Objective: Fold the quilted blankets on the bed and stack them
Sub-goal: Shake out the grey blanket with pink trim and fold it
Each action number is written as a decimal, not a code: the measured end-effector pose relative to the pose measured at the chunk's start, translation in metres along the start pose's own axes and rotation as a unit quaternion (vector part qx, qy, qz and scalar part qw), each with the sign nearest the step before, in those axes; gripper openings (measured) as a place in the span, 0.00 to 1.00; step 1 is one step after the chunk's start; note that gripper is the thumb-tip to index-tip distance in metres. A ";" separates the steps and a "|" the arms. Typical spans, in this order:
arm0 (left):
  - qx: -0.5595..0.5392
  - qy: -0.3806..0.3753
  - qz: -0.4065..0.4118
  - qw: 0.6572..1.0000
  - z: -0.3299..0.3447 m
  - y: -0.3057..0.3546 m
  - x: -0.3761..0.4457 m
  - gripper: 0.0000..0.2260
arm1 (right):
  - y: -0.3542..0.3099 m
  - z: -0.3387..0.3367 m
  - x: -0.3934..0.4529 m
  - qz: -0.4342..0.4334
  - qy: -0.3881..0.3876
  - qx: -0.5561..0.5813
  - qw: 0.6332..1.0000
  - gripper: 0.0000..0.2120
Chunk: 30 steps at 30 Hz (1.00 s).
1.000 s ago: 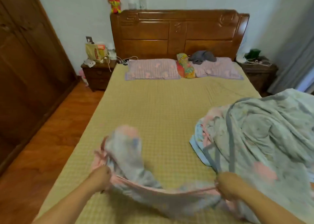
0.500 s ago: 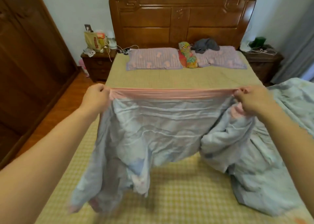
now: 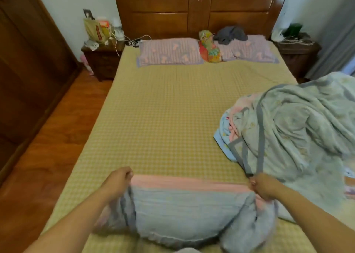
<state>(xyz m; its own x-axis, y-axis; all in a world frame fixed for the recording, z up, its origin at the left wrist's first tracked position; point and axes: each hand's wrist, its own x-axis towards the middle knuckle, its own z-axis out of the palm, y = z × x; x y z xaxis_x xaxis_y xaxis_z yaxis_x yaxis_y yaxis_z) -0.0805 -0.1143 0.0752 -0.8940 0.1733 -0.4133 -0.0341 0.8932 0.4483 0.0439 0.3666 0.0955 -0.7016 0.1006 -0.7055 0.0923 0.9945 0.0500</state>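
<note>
A bed under a yellow checked cover is filling the view ahead of both hands. Just beyond the right hand, a crumpled pale green blanket with grey binding is lying heaped on the mattress. Between the hands, a blue quilted blanket with a pink border is lying on the near end of the bed. The right hand is gripping one end of that border, fingers curled tight; the left hand is gripping the other end likewise. Two striped pillows are lying far ahead, against the headboard.
</note>
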 end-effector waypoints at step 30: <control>-0.066 -0.013 0.200 0.977 -0.003 0.141 -0.084 0.19 | -0.079 -0.212 -0.109 -0.016 0.521 0.128 0.844 0.16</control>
<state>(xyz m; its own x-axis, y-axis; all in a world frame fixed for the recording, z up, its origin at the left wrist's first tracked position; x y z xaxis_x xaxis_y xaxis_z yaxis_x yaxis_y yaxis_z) -0.0111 -0.0044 0.1753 -0.8363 0.5096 -0.2023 0.2572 0.6904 0.6761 -0.0363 0.2836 0.3186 -0.9347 0.1788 0.3073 0.1179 0.9713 -0.2064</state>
